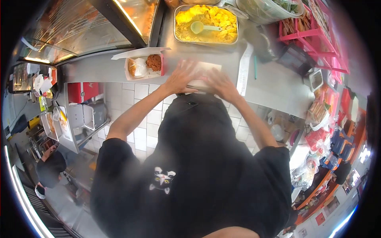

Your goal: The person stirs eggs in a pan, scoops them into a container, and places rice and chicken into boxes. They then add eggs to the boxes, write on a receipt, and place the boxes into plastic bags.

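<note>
My left hand (183, 76) and my right hand (223, 84) are both on a pale box or carton (208, 69) at the counter's front edge, one at each side. Motion blurs the fingers of both, so their grip cannot be made out. Left of them stands an open takeaway box (129, 72) with white rice (139, 67) and a browned piece of fried food (154, 62). Behind my hands is a metal tray (176, 29) of yellow food, with a pale green scoop (204, 27) lying in it.
A long paper slip (244, 69) and a green straw-like stick (255, 67) lie to the right. Farther right are a pink basket (313, 39) and a small metal container (316, 80). A glass display case (91, 31) stands back left. Another person (51, 168) is at far left.
</note>
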The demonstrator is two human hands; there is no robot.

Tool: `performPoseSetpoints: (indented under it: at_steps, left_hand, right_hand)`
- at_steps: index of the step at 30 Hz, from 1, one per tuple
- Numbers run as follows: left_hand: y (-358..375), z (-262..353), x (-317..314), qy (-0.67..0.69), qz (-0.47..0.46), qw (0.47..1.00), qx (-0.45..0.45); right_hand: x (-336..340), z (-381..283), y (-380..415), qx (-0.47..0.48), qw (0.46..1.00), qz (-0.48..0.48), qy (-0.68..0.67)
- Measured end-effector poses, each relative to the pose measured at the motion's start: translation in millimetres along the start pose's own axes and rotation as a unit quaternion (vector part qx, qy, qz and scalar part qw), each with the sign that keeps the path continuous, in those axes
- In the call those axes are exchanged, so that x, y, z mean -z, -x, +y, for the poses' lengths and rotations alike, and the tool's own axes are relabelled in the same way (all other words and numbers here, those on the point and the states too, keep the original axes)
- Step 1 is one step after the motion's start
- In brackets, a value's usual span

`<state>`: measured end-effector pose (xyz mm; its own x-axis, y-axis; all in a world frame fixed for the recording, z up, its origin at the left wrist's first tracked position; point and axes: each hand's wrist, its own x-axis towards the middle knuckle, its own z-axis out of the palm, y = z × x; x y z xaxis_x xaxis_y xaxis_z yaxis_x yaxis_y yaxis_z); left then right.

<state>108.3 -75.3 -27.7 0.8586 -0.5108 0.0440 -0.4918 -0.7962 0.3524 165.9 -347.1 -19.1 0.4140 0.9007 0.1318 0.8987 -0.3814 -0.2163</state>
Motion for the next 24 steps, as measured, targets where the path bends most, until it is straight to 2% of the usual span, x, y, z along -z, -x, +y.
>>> performPoseSetpoints:
  at_steps: [2,4,5,7,8,10,11,12,14,16,17,18,20,21,23,24]
  left_hand:
    - [-10.7,-3.6,-3.7,-0.013,0.017,1.000,-0.015]
    - [-19.1,1.3,-5.4,0.022,0.029,0.999,0.002]
    - [-23.8,6.7,-6.5,0.023,0.032,0.999,-0.003]
    - [-35.4,18.6,-8.2,-0.018,0.134,0.990,0.036]
    - [-42.7,26.2,-10.5,-0.017,0.135,0.990,0.031]
    - [-59.4,41.4,-16.3,0.008,0.124,0.977,0.175]
    - [-63.1,45.7,-20.0,0.008,0.123,0.978,0.168]
    - [-67.3,48.2,-22.6,-0.006,0.134,0.979,0.153]
    - [-78.4,46.0,-20.2,-0.024,0.155,0.978,0.135]
    - [-80.7,51.4,-18.4,-0.045,0.174,0.976,0.120]
    - [-82.5,49.8,-22.2,-0.046,0.178,0.975,0.121]
    - [-84.0,47.8,-26.4,-0.027,0.165,0.975,0.146]
    - [-86.3,47.7,-27.7,-0.005,0.154,0.973,0.174]
    - [-86.7,49.2,-24.2,-0.006,0.149,0.972,0.180]
    - [-87.7,53.5,-25.5,-0.004,0.139,0.972,0.187]
    - [-88.9,53.3,-27.7,-0.015,0.138,0.972,0.190]
  right_hand:
    - [15.2,19.0,-2.2,-0.066,0.966,0.090,-0.234]
    - [35.9,57.3,4.6,-0.182,0.941,0.254,-0.132]
    - [43.3,92.1,12.3,-0.215,0.927,0.306,-0.026]
    - [68.6,143.6,19.0,-0.406,0.845,0.323,0.129]
    - [60.1,187.3,37.7,-0.423,0.848,0.301,0.109]
    - [56.4,227.6,49.9,-0.445,0.845,0.283,0.091]
    - [69.9,234.5,48.6,-0.557,0.800,0.174,-0.138]
    - [80.7,237.0,47.9,-0.622,0.694,0.055,-0.357]
    - [79.6,244.6,51.9,-0.620,0.695,0.050,-0.360]
    - [77.8,253.5,62.4,-0.588,0.653,0.078,-0.470]
    - [81.5,247.9,71.6,-0.537,0.639,0.116,-0.538]
    - [78.3,236.9,80.3,-0.534,0.643,0.117,-0.537]
    - [59.6,218.7,98.0,-0.451,0.647,0.262,-0.556]
    - [28.4,232.1,109.9,-0.450,0.648,0.260,-0.556]
    - [-35.7,262.8,143.2,-0.494,0.788,0.260,-0.259]
    - [-36.1,249.6,147.5,-0.499,0.785,0.258,-0.260]
